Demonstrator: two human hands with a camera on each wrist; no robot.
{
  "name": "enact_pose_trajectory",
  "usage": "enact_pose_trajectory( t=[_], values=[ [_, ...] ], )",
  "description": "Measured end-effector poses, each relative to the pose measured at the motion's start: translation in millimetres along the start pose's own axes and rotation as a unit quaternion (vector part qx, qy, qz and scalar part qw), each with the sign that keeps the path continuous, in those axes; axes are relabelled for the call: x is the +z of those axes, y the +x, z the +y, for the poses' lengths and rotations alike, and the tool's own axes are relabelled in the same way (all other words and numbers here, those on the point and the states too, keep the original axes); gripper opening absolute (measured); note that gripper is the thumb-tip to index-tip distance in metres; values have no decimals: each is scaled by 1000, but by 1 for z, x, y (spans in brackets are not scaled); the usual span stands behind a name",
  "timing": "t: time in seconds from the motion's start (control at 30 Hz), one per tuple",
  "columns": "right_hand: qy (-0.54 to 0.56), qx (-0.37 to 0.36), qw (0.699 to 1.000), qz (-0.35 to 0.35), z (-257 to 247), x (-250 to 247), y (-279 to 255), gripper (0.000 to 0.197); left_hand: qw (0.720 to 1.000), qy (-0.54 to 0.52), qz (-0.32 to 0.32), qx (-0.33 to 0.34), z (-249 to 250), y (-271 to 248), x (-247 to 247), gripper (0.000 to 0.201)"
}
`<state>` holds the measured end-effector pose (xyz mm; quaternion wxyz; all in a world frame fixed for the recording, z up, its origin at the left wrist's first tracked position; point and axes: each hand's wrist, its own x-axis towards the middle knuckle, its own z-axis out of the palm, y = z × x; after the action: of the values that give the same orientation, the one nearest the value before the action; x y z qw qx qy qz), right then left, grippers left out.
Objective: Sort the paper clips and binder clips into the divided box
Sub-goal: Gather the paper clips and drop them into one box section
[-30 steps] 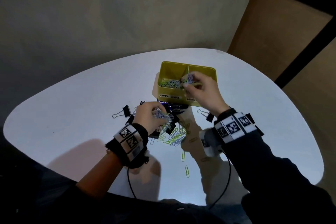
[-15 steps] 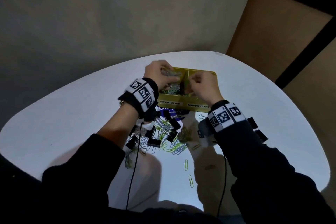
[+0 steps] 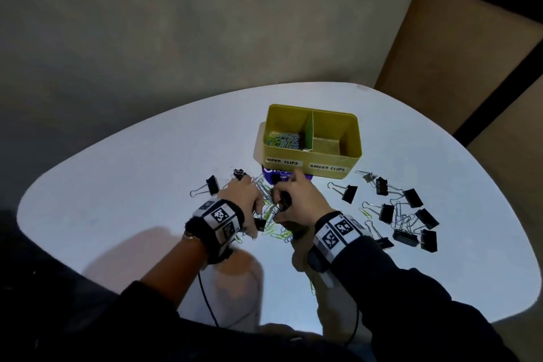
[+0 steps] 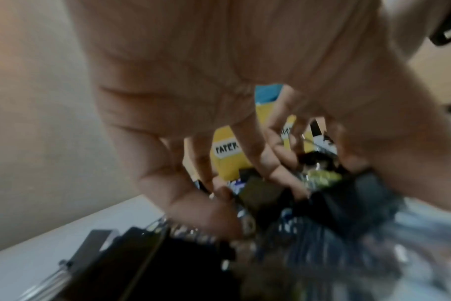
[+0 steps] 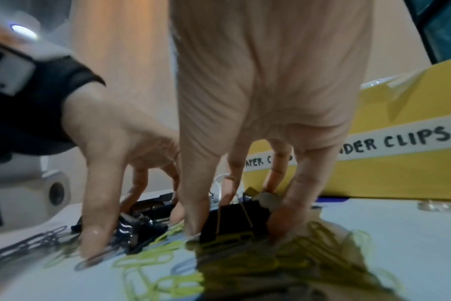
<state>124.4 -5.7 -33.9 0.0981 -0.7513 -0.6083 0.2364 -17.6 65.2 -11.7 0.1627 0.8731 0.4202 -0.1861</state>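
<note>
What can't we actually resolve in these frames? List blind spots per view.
- Head view: what the left hand and right hand grip, since their backs cover the mixed clip pile.
- Head view: the purple item before the yellow box is mostly covered by the right hand's fingers.
- Left wrist view: clips under the fingers are motion-blurred.
- Right wrist view: the "PAPER CLIPS" label is part-hidden by fingers.

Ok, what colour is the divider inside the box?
Green, between yellow walls of the divided box; the divider shows best in the head view.
</note>
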Motion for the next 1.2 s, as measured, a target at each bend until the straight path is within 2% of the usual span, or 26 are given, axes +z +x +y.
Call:
enact_pose_trajectory(
  t=[0.13,0.3,0.4,0.47,0.53,0.63,0.7,0.8,0.97,1.03,1.1,1.17,1.2],
  values=[
    [48,-1,999,18,8,-2,-3,33,999,8,34,41,-6,3,5,34],
    [89,29,991,98,31,-16,-10,26,990,-95,47,95,-23,4,7,31],
    [34,38,983,177,36,-13,-10,28,979,-164,77,92,-36,-2,4,30],
    [-44,1,977,207,27,-7,-10,31,968,-219,97,81,-44,-7,0,29],
    [-74,-66,977,187,10,-2,-7,31,947,-294,116,64,-51,-10,-5,28],
    [-89,-142,982,86,-14,9,7,46,925,-341,162,39,-62,-6,-15,25],
    [-125,-146,981,26,-23,18,18,59,919,-351,181,17,-66,-1,-21,23],
    [-180,-124,975,-29,-23,33,24,67,914,-348,205,-17,-64,10,-23,21],
    [-198,-128,970,-66,-4,46,-6,65,922,-305,235,-39,-58,20,-15,24],
    [-165,-163,971,-53,6,42,-22,57,939,-237,241,-61,-54,16,-13,33],
    [-122,-186,975,-19,16,35,-34,54,946,-156,275,-77,-44,5,-10,39],
    [-119,-151,981,15,29,25,-41,56,941,-133,308,-40,-30,-6,-2,33],
    [-133,-123,983,21,35,21,-43,55,949,-132,287,-12,-24,-10,4,30]
  ],
)
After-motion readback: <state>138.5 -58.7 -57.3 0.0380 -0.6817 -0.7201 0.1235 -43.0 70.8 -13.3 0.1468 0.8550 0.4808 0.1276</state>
